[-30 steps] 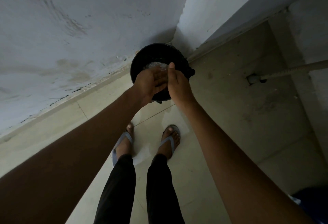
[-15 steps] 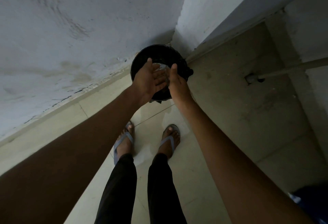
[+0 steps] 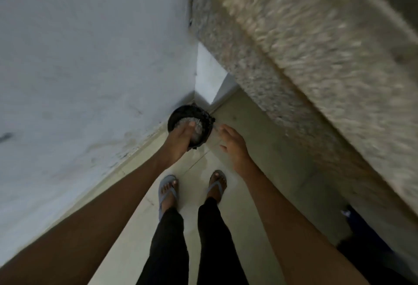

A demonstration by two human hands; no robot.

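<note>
Right hand [image 3: 233,146] has left the round black plastic bucket [image 3: 181,111], fingers loose, empty; left hand [image 3: 181,136] lies flat over its water. Rinsing seems nearly finished.

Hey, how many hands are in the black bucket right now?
1. The left hand reaches into the bucket, fingers at the water. The right hand hangs open beside it, clear of the rim.

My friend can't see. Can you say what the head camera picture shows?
A person's left hand reaches into a black bucket by a wall corner, fingers on something shiny inside. The right hand hangs open beside it. Below are feet in flip-flops on a pale floor; a speckled stone counter runs along the right.
</note>
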